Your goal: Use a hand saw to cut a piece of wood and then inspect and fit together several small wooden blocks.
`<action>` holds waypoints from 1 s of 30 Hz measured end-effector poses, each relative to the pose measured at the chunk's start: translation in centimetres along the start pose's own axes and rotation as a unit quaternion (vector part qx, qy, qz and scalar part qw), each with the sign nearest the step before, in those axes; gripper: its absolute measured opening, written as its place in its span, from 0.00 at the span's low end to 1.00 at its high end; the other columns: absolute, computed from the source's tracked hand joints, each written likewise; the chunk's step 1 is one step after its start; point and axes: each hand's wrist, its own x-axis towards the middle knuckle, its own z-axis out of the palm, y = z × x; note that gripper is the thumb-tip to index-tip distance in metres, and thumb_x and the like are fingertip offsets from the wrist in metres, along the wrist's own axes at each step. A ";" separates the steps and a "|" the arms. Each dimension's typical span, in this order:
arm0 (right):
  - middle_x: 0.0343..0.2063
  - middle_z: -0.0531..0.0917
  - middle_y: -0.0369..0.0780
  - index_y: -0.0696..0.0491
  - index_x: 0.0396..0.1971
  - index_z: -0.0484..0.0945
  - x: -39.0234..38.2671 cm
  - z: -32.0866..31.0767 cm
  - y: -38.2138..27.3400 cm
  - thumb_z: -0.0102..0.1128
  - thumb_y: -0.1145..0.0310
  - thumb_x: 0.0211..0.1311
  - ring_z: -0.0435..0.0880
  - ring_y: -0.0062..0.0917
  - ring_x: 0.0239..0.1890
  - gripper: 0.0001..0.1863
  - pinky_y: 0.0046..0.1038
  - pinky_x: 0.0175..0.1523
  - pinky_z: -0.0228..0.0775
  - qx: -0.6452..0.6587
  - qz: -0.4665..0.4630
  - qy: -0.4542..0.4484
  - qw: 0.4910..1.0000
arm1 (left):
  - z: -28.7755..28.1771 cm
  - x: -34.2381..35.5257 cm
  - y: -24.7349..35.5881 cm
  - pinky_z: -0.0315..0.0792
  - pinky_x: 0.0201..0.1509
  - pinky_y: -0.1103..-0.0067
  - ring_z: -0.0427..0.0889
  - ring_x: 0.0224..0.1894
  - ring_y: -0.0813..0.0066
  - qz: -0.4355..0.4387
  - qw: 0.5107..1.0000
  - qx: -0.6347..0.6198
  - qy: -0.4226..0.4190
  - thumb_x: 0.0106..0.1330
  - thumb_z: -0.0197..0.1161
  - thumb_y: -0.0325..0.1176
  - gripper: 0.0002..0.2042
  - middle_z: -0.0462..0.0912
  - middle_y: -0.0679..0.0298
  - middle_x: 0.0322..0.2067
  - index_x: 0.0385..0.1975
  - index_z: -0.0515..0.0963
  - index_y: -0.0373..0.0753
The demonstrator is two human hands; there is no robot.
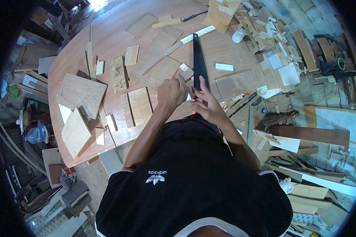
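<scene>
My left hand [172,94] is closed, fingers curled together, beside a small wooden block [187,74]; whatever it may hold is hidden. My right hand [208,104] is close by on the right, fingers apart and partly bent, one pointing up. Under its fingertips show orange bits of a handsaw's handle, mostly covered. The handsaw [197,55] lies on the wooden table with its long black blade pointing away from me. Between the two hands a small pale patch shows, too covered to name. Right of the blade lies a short white-faced strip [224,67].
Plywood boards [83,94] and offcuts lie across the table [118,35]. A flat panel [241,83] is at the right edge. A clear plastic cup [239,35] stands near stacked scraps at the far right. Timber pieces [308,136] crowd the floor to the right.
</scene>
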 end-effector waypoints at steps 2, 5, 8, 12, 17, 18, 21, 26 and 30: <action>0.60 0.67 0.44 0.54 0.69 0.34 0.4 -1.1 1.7 0.56 0.73 0.59 0.74 0.19 0.47 0.47 0.22 0.55 0.64 0.003 0.038 0.027 0.999 | 0.8 0.1 -1.0 0.73 0.33 0.56 0.79 0.26 0.42 0.002 1.000 0.016 -0.015 0.68 0.42 0.40 0.23 0.77 0.42 0.20 0.19 0.77 0.29; 0.54 0.75 0.44 0.57 0.69 0.41 1.2 -4.3 8.3 0.54 0.66 0.60 0.78 0.21 0.46 0.41 0.24 0.53 0.67 -0.036 0.056 0.114 0.991 | 1.4 0.3 -1.6 0.73 0.32 0.57 0.79 0.26 0.43 0.011 0.999 0.028 -0.032 0.68 0.42 0.40 0.23 0.78 0.42 0.21 0.20 0.77 0.29; 0.30 0.81 0.53 0.65 0.52 0.71 0.9 -5.9 11.9 0.59 0.70 0.52 0.84 0.36 0.37 0.26 0.31 0.43 0.74 -0.417 0.080 0.113 0.898 | 1.1 0.1 -1.9 0.72 0.31 0.56 0.79 0.25 0.43 0.027 0.999 0.026 -0.019 0.68 0.42 0.39 0.23 0.78 0.43 0.21 0.18 0.76 0.29; 0.31 0.80 0.49 0.64 0.42 0.73 -0.2 -7.5 17.2 0.60 0.68 0.45 0.80 0.41 0.35 0.23 0.38 0.44 0.71 -0.628 -0.012 0.021 0.778 | 0.2 0.0 -1.0 0.72 0.28 0.57 0.79 0.25 0.45 0.029 0.998 0.046 -0.039 0.65 0.45 0.36 0.14 0.79 0.46 0.21 0.29 0.74 0.32; 0.38 0.79 0.50 0.62 0.42 0.70 -0.3 -7.0 21.7 0.61 0.67 0.46 0.77 0.39 0.44 0.22 0.37 0.50 0.68 -0.764 -0.058 0.025 0.642 | 0.3 -0.1 -1.0 0.72 0.32 0.57 0.79 0.26 0.43 0.049 0.998 0.041 -0.010 0.67 0.41 0.39 0.22 0.78 0.43 0.21 0.18 0.76 0.31; 0.41 0.78 0.50 0.61 0.43 0.70 0.1 -7.2 22.2 0.62 0.66 0.46 0.76 0.39 0.47 0.24 0.36 0.52 0.67 -0.769 -0.002 -0.006 0.640 | 0.4 0.0 -0.8 0.72 0.33 0.57 0.79 0.26 0.42 0.032 0.999 0.033 -0.013 0.67 0.41 0.40 0.23 0.78 0.43 0.21 0.17 0.76 0.31; 0.37 0.79 0.50 0.60 0.43 0.70 0.4 -7.5 22.9 0.63 0.66 0.46 0.78 0.40 0.42 0.23 0.35 0.49 0.70 -0.693 -0.019 0.064 0.718 | 0.6 0.6 -0.5 0.72 0.34 0.56 0.79 0.26 0.41 0.001 1.000 0.005 -0.018 0.67 0.41 0.41 0.25 0.78 0.41 0.21 0.16 0.76 0.30; 0.30 0.78 0.50 0.61 0.37 0.69 -0.6 -6.2 17.6 0.60 0.71 0.52 0.80 0.39 0.31 0.15 0.36 0.36 0.72 -0.482 -0.004 0.144 0.864 | 0.5 1.6 -0.9 0.72 0.36 0.55 0.78 0.26 0.39 -0.036 0.999 -0.027 -0.008 0.68 0.41 0.42 0.27 0.77 0.39 0.21 0.15 0.77 0.29; 0.16 0.70 0.36 0.58 0.24 0.70 -1.9 -7.4 17.3 0.62 0.70 0.56 0.69 0.19 0.19 0.10 0.26 0.25 0.60 -0.217 -0.047 0.279 0.934 | 0.8 3.4 0.6 0.71 0.36 0.55 0.78 0.26 0.39 -0.002 1.000 -0.024 0.004 0.68 0.40 0.42 0.27 0.77 0.38 0.21 0.15 0.77 0.29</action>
